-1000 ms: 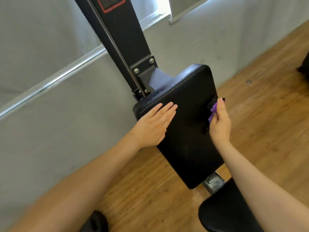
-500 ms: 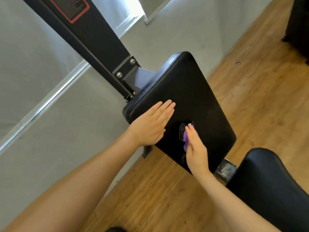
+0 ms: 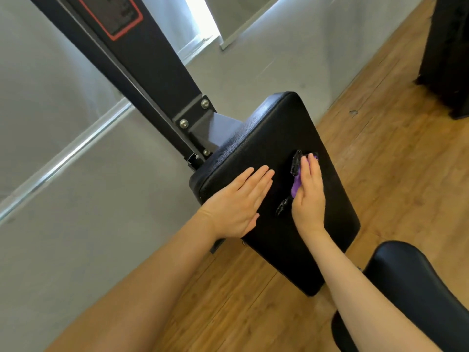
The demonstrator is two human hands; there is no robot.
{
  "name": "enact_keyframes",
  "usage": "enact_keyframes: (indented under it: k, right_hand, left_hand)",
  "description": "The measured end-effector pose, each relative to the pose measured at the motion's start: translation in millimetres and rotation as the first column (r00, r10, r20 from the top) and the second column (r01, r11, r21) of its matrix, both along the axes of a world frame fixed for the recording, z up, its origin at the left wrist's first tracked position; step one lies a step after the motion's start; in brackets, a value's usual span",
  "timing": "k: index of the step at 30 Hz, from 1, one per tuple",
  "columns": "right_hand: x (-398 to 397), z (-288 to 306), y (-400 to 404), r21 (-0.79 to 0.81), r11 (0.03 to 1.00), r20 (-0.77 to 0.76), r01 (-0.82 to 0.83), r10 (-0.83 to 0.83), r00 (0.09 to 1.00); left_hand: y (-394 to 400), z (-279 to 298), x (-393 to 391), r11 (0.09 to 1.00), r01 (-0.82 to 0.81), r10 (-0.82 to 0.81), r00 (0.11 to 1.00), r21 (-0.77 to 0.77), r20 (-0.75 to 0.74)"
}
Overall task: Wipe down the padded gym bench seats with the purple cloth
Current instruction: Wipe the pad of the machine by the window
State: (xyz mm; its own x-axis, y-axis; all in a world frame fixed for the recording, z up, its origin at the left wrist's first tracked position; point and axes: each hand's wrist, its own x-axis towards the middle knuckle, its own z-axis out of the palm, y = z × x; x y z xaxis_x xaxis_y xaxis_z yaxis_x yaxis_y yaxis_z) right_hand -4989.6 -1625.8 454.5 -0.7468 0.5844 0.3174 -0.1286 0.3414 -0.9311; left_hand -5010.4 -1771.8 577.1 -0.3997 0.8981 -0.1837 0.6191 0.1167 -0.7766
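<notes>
A black padded bench pad (image 3: 269, 138) tilts across the middle of the head view, bolted to a dark steel post. My left hand (image 3: 236, 201) lies flat on the pad's left edge, fingers straight and together. My right hand (image 3: 308, 196) presses the purple cloth (image 3: 295, 185) flat against the pad's middle, fingers straight; only slivers of the cloth show beside and beyond the hand. A second black padded seat (image 3: 416, 293) sits at the lower right, partly behind my right forearm.
The dark steel post (image 3: 142, 59) with a red-framed label rises to the upper left. A grey wall with a chrome rail (image 3: 66, 158) runs behind. Wooden floor (image 3: 393, 158) spreads to the right, with a black machine (image 3: 451, 54) at the far right edge.
My right hand has carried the cloth from the pad's right edge to its lower middle, then up toward its centre. The left hand has stayed flat on the pad's left edge.
</notes>
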Motion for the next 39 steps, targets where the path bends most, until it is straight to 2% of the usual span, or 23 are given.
enact_keyframes:
  k: [3, 7, 9, 10, 11, 13, 15, 17, 20, 22, 24, 26, 28, 30, 33, 35, 39]
  right_hand:
    - [6, -6, 3, 0.17, 0.978, 0.001, -0.118, 0.119, 0.993]
    - [13, -13, 29, 0.353, 0.877, 0.119, -0.325, 0.302, 0.946]
    - [12, -20, 47, 0.418, 0.844, 0.15, -0.336, 0.301, 0.942]
    - [10, -27, 54, 0.42, 0.861, 0.129, -0.287, 0.256, 0.958]
    - [9, -32, 59, 0.37, 0.906, 0.1, -0.208, 0.184, 0.978]
    - [5, -33, 57, 0.094, 0.995, 0.114, -0.033, 0.022, 0.993]
    - [4, -27, 44, -0.119, 0.99, 0.174, 0.079, -0.057, 0.983]
    - [9, -21, 23, -0.15, 0.982, 0.168, 0.112, -0.086, 0.982]
    - [40, -23, -29, -0.082, 0.995, 0.017, -0.051, 0.052, 0.998]
    - [64, -29, -59, -0.026, 0.98, 0.016, -0.199, 0.2, 0.98]
    - [74, -37, -65, 0.104, 0.952, 0.069, -0.289, 0.283, 0.957]
    - [72, -50, -46, 0.336, 0.88, 0.131, -0.336, 0.31, 0.942]
    - [68, -58, -18, 0.515, 0.768, 0.19, -0.381, 0.331, 0.924]
    - [59, -62, 2, 0.605, 0.694, 0.212, -0.391, 0.333, 0.919]
    - [54, -62, 2, 0.682, 0.634, 0.149, -0.365, 0.368, 0.918]
    - [58, -64, -13, 0.664, 0.67, 0.083, -0.334, 0.378, 0.922]
    - [60, -71, -18, 0.522, 0.807, -0.058, -0.277, 0.357, 0.932]
  left_hand:
    - [2, 2, 1, 1.0, -0.015, 0.014, 1.0, -0.014, -0.019]
    - [4, 3, 2, 1.0, -0.018, 0.017, 1.0, -0.017, -0.023]
    - [3, 2, 3, 0.999, -0.023, 0.022, 0.999, -0.024, -0.028]
    - [3, 2, 3, 0.999, -0.027, 0.026, 0.999, -0.033, -0.033]
    - [4, 1, 4, 0.999, -0.032, 0.031, 0.999, -0.041, -0.037]
    - [4, 1, 3, 0.999, -0.033, 0.031, 0.998, -0.043, -0.046]
    - [4, 1, 3, 0.999, -0.028, 0.027, 0.999, -0.035, -0.047]
    - [4, 0, 3, 0.999, -0.033, 0.032, 0.998, -0.034, -0.051]
    - [6, 0, 3, 0.999, -0.031, 0.03, 0.999, -0.029, -0.045]
    - [6, 0, 4, 0.999, -0.022, 0.02, 0.999, -0.028, -0.05]
    - [5, 0, 5, 0.999, -0.02, 0.018, 0.998, -0.03, -0.061]
    - [5, 0, 6, 0.999, -0.025, 0.023, 0.998, -0.033, -0.057]
    - [6, -1, 5, 0.999, -0.019, 0.018, 0.998, -0.026, -0.058]
    - [6, -1, 4, 1.0, -0.008, 0.007, 0.998, -0.021, -0.067]
    - [6, 0, 4, 0.999, -0.01, 0.008, 0.997, -0.038, -0.072]
    - [7, 1, 5, 0.999, -0.016, 0.012, 0.996, -0.046, -0.086]
    - [6, 1, 5, 0.999, -0.011, 0.007, 0.996, -0.045, -0.092]
